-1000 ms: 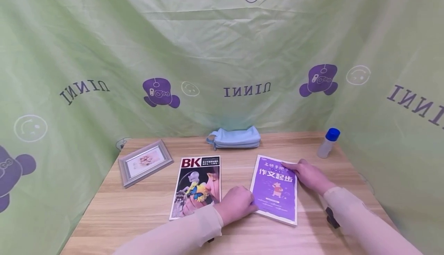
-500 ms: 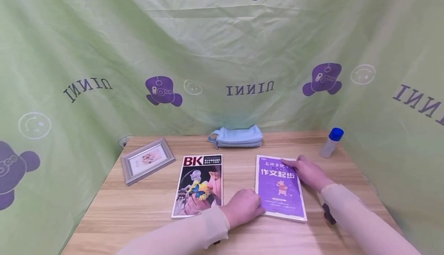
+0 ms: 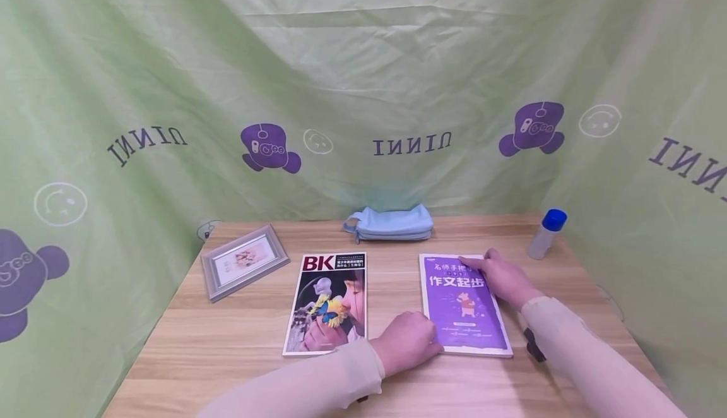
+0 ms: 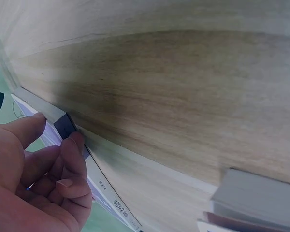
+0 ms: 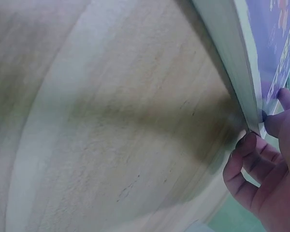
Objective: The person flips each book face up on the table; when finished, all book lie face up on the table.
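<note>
A purple book (image 3: 460, 310) with Chinese lettering and a cartoon bear lies face up on the table, right of middle. My left hand (image 3: 407, 341) holds its lower left corner; in the left wrist view, thumb and curled fingers (image 4: 72, 154) pinch the corner beside the spine. At the upper right corner, my right hand (image 3: 505, 278) grips the book, one finger laid over the cover. From the right wrist, the fingertips (image 5: 249, 142) sit at the corner of the page block. A BK magazine (image 3: 329, 304) with a butterfly cover lies just left of my left hand.
A grey picture frame (image 3: 247, 261) lies at the back left of the wooden table (image 3: 187, 355). A light blue pencil case (image 3: 392, 223) is at the back middle, and a blue-capped bottle (image 3: 547, 235) stands at the back right. Green printed cloth (image 3: 341, 89) hangs behind.
The purple book has turned, its lower end swinging right so that it sits straighter. My left hand has moved right with that corner, while my right hand stays at the upper corner.
</note>
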Demonstrator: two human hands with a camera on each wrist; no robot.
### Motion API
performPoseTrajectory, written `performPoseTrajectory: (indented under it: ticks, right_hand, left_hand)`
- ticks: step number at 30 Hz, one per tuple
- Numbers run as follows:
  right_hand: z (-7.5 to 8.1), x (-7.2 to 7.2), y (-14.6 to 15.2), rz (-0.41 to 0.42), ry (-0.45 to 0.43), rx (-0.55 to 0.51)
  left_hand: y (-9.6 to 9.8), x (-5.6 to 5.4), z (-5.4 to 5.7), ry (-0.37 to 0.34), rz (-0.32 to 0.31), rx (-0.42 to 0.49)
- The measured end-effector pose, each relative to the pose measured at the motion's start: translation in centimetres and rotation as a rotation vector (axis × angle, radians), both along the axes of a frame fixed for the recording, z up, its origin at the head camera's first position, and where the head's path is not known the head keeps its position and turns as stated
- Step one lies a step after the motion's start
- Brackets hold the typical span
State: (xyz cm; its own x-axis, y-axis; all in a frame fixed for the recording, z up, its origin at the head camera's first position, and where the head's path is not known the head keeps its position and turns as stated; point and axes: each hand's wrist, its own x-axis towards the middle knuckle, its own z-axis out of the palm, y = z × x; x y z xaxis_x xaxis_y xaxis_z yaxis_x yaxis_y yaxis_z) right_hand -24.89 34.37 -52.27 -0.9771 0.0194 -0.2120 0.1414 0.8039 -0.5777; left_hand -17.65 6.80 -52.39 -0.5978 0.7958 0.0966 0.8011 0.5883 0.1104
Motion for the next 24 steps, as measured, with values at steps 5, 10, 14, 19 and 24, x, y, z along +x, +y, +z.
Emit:
performPoseTrajectory:
  ticks: [5,10,14,19,24]
  right_hand:
    - [0.01,-0.23,-0.09,-0.006,-0.001,-0.011]
    - [-0.17,-0.48,-0.07,-0.059,-0.028,-0.067]
    - [-0.17,-0.62,-0.07,-0.083,-0.045,-0.086]
    - [-0.23,-0.7,-0.16,-0.107,-0.051,-0.101]
    - [-0.23,-0.74,-0.21,-0.122,-0.05,-0.113]
  left_hand:
    - [0.24,0.06,-0.08,0.002,0.005,-0.014]
    - [0.56,0.14,-0.07,-0.004,0.024,-0.023]
    - [0.79,0.23,-0.06,-0.014,0.037,-0.025]
    - [0.85,0.26,-0.13,0.012,0.034,-0.025]
    - [0.94,0.3,-0.01,0.024,0.039,-0.039]
